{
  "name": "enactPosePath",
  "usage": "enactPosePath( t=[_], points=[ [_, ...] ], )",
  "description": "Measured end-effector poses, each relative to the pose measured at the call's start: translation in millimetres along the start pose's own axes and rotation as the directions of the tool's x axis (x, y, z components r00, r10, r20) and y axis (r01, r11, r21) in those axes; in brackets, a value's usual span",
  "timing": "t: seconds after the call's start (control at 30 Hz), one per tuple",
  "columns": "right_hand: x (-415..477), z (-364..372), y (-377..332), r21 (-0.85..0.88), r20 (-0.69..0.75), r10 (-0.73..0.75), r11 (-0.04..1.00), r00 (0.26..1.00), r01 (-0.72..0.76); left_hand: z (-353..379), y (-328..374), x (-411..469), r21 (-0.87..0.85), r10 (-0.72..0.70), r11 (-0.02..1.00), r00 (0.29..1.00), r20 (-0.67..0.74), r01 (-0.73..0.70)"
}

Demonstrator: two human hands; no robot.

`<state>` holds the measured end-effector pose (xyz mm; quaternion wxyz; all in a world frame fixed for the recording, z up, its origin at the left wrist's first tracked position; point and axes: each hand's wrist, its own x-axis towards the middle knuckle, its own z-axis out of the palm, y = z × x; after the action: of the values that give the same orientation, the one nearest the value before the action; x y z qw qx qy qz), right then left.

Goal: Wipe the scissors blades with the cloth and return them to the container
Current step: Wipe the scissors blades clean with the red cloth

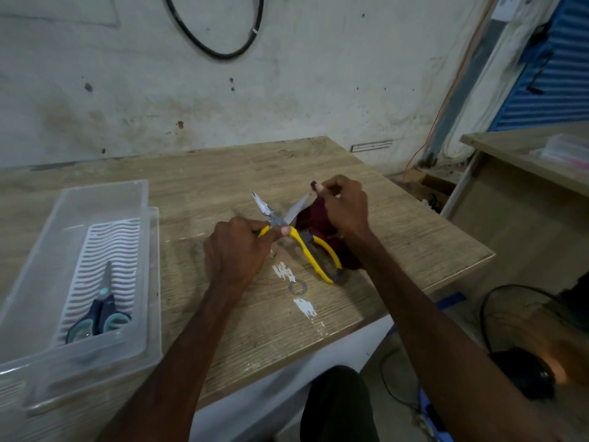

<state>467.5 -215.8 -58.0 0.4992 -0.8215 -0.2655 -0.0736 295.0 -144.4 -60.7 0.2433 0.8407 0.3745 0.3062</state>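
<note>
Clear plastic forms the container, well out to the left of the left hand. A white ridged insert lies on its floor, and a blue-handled pair rests on that, closed, with its tips pointing away from the person.

The left hand grips the yellow-handled scissors close to the pivot, fingers curled round one handle and thumb pressed on the yellow arm. The other handle loop juts out to this hand's right, low over the wooden table. The blades are spread in a V just beyond the left hand's knuckles. The left blade stands bare and looks smeared. The right blade runs up toward the right hand, which pinches a maroon cloth at that blade's tip. The rest of the cloth is bunched beneath its palm and trails under the wrist.

As I judge it, the wiping is under way, with the cloth near the tip of the right blade. Whether that blade is clean cannot be told from here. The left blade seems to need its turn with the cloth. After that, the scissors have to be closed and carried leftward into the container beside the blue pair. That return step is not yet begun.
</note>
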Motion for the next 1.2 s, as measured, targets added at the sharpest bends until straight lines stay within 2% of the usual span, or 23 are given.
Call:
enactPosePath(
  t=[0.07, 0.13, 0.2, 0.27, 0.33, 0.4, 0.5, 0.6, 0.73, 0.87, 1.03, 1.13, 1.2],
  points=[
    [-3, -4, 4, 0.211, -0.075, 0.154, 0.968, 0.985, -0.135, 1, 0, -1, 0.013, 0.010, 1.000, 1.000, -0.020, -0.009],
    [-10, -4, 4, 0.274, -0.077, 0.165, 0.952, 0.983, -0.139, 0, 0, -1, 0.016, 0.008, 1.000, 1.000, -0.019, -0.007],
    [-19, -5, -2, 0.235, -0.042, 0.071, 0.970, 0.997, -0.059, 0, 0, -1, 0.019, 0.009, 1.000, 1.000, -0.004, -0.009],
    [-31, -7, -10, 0.103, 0.053, -0.101, 0.990, 0.993, 0.095, 2, -2, 1, 0.023, 0.009, 1.000, 1.000, -0.010, -0.009],
    [-41, -3, -12, -0.043, 0.152, -0.289, 0.953, 0.945, 0.299, 4, -3, 2, 0.025, 0.016, 1.000, 1.000, -0.019, -0.015],
    [-47, 2, -8, -0.111, 0.186, -0.377, 0.910, 0.907, 0.400, 4, -5, 3, 0.020, 0.028, 0.999, 0.999, -0.018, -0.028],
    [-36, 1, -3, -0.170, 0.188, -0.372, 0.899, 0.909, 0.403, 6, -6, 3, 0.024, 0.044, 0.999, 0.999, -0.012, -0.044],
    [-21, -1, -9, -0.212, 0.141, -0.316, 0.916, 0.938, 0.340, 5, -6, 3, 0.036, 0.045, 0.998, 0.999, -0.014, -0.045],
    [-37, 5, -12, -0.284, 0.178, -0.426, 0.841, 0.887, 0.461, 5, -5, 1, 0.003, 0.034, 0.999, 0.999, -0.017, -0.034],
    [-16, 4, -17, -0.319, 0.139, -0.357, 0.867, 0.924, 0.383, 5, -5, 2, 0.008, 0.038, 0.999, 0.999, -0.012, -0.038],
    [-27, 2, -15, -0.363, 0.149, -0.454, 0.801, 0.878, 0.476, 2, -4, 0, 0.019, 0.044, 0.999, 0.999, -0.020, -0.043],
    [-15, 0, -15, -0.367, 0.056, -0.357, 0.861, 0.932, 0.352, 2, -2, 1, 0.026, 0.044, 0.999, 0.999, -0.007, -0.044],
    [-20, 5, -20, -0.345, 0.056, -0.373, 0.863, 0.926, 0.368, 1, -2, 1, 0.022, 0.026, 0.999, 1.000, -0.010, -0.026]
  ],
)
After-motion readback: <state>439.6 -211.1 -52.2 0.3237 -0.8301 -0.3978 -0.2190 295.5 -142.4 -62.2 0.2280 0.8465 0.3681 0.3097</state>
